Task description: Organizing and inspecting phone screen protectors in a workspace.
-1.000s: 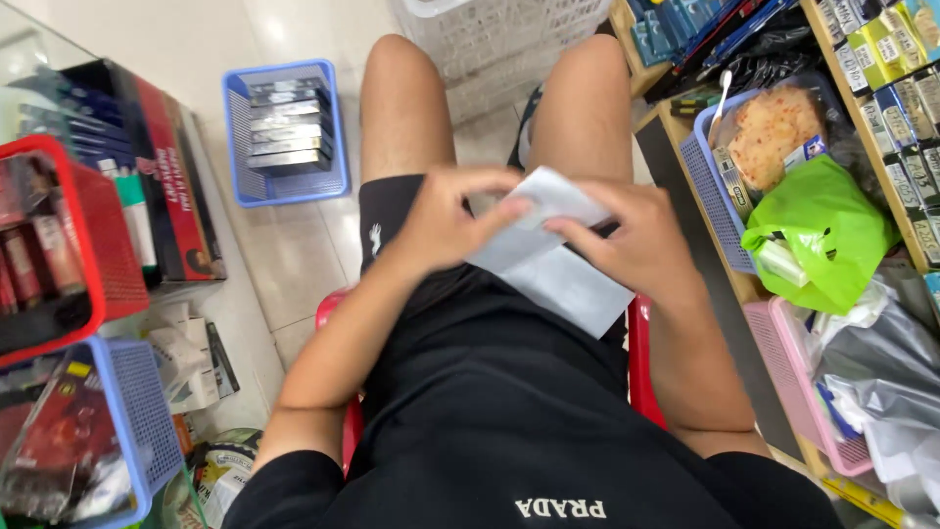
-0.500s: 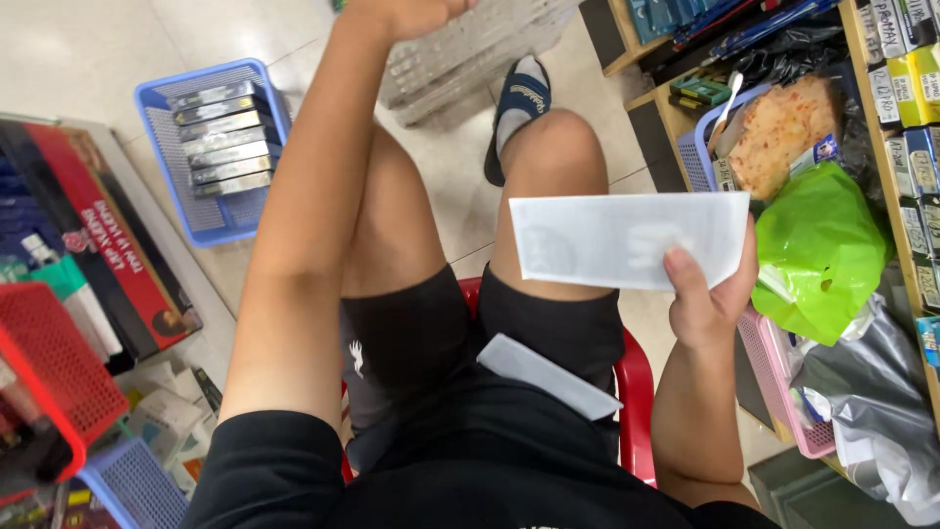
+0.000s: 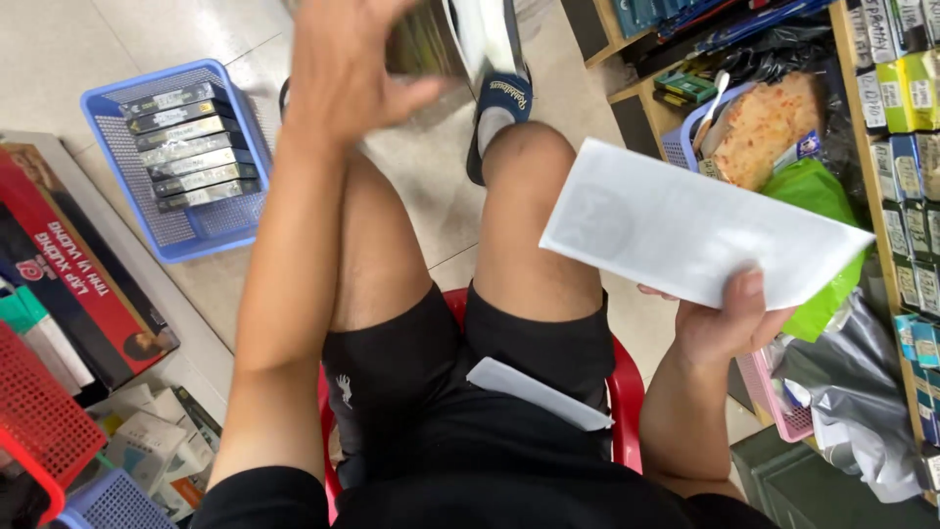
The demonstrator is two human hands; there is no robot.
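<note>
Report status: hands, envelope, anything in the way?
Right hand grips white envelope. Left hand reaches forward, blurred. White strip lies on lap. Blue basket off left, clear.

Your right hand [image 3: 725, 323] pinches a matt white envelope [image 3: 700, 227] that looks like smooth plastic film, and a second strip [image 3: 539, 394] of the same stuff lies on your matt black cloth shorts [image 3: 509, 431], which cover a glossy red plastic chair [image 3: 627, 411]. Your left hand [image 3: 348, 73] is raised over pale, polished floor tiles [image 3: 127, 39], beside a blue plastic mesh basket [image 3: 186, 235] holding 6 glossy dark boxes [image 3: 181, 147]. To the right sit a shiny green plastic bag [image 3: 822, 196], a crinkled silver foil bag [image 3: 867, 392] and a wooden shelf [image 3: 641, 108].
</note>
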